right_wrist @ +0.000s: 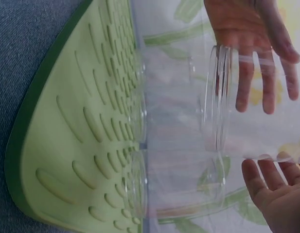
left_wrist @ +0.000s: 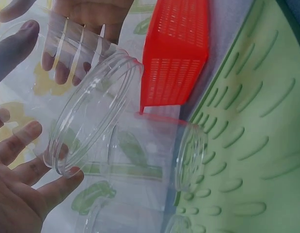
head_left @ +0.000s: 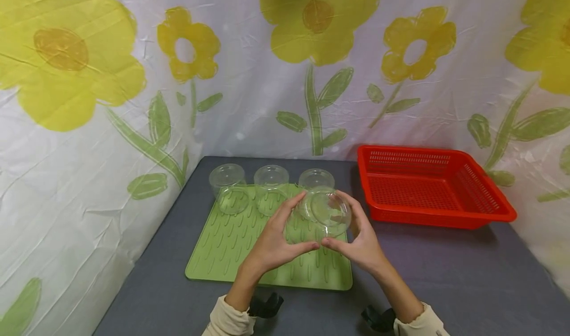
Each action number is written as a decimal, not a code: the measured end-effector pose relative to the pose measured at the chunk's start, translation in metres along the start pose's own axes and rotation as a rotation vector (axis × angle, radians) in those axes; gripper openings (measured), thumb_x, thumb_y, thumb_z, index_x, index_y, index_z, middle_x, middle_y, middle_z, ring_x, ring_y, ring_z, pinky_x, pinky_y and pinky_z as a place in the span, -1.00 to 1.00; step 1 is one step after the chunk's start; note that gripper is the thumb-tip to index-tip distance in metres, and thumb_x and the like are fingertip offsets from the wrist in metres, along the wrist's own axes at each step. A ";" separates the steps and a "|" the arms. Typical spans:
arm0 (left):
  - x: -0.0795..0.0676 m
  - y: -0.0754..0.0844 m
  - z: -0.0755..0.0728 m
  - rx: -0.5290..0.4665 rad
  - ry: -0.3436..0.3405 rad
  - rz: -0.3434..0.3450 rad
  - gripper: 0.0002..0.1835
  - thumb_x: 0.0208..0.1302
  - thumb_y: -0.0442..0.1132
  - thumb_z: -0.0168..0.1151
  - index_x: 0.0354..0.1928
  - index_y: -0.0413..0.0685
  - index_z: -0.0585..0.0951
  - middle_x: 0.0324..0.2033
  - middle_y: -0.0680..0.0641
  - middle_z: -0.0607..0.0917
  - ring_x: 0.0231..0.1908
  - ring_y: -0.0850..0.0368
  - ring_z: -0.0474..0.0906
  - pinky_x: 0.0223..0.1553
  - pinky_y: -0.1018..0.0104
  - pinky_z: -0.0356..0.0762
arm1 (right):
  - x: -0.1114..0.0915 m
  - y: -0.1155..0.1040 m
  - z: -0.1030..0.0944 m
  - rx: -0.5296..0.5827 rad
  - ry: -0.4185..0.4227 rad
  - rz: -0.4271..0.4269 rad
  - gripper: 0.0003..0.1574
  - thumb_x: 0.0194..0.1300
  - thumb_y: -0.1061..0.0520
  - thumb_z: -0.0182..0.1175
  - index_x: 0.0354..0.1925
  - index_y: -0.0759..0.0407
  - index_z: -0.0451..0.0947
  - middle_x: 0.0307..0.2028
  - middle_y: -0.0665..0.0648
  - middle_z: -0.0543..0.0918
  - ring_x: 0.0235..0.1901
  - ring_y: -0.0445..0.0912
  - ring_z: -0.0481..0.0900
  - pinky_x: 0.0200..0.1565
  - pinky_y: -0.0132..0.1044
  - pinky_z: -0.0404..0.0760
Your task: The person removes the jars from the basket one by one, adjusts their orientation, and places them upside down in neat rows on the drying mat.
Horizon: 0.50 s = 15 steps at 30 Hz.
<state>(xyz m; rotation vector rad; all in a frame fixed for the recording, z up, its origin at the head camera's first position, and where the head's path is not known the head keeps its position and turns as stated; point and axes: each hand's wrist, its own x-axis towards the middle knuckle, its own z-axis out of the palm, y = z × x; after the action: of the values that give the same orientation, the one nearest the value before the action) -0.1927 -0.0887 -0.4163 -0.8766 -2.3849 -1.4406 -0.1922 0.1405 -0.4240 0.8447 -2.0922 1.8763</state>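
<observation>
Both of my hands hold a clear plastic jar over the green ridged mat. My left hand grips its left side, fingers reaching round the wall. On the other side, my right hand curls its fingers and thumb about the jar. In the left wrist view, the jar's threaded rim is tilted and faces toward the mat. Along the back of the mat stand three similar clear jars: a left one, a middle one and a right one, partly hidden behind the held jar.
A red perforated basket stands at the back right of the grey table. Behind the table hangs a white curtain with yellow flowers.
</observation>
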 end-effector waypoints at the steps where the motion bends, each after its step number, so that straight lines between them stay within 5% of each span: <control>1: 0.000 0.000 0.000 -0.003 -0.002 -0.004 0.11 0.05 -0.10 0.63 0.59 0.23 0.16 0.51 0.04 0.33 0.51 -0.02 0.26 0.38 -0.19 0.39 | 0.000 0.000 0.000 -0.006 0.003 0.004 0.23 0.02 0.46 0.48 0.54 0.09 0.13 0.42 0.23 0.36 0.42 -0.01 0.36 0.33 -0.40 0.40; 9: -0.007 -0.007 -0.007 0.003 -0.051 -0.111 0.10 0.08 -0.03 0.60 0.58 0.46 0.11 0.53 0.21 0.25 0.54 0.03 0.19 0.41 -0.25 0.31 | 0.000 -0.001 0.001 -0.078 0.018 0.071 0.23 0.03 0.33 0.56 0.54 -0.02 0.15 0.43 0.15 0.36 0.35 -0.13 0.43 0.30 -0.33 0.46; 15: -0.015 -0.015 -0.018 0.078 -0.071 -0.174 -0.04 0.23 -0.07 0.49 0.58 0.42 0.16 0.53 0.18 0.27 0.54 0.00 0.19 0.43 -0.25 0.28 | -0.002 0.004 -0.002 -0.116 0.031 0.086 0.22 -0.02 0.30 0.59 0.52 0.01 0.21 0.34 0.15 0.47 0.20 -0.21 0.52 0.15 -0.39 0.52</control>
<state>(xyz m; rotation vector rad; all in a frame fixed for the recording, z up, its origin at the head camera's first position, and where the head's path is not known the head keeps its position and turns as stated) -0.1911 -0.1149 -0.4253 -0.7299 -2.6077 -1.3860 -0.1930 0.1429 -0.4277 0.7056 -2.2265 1.7759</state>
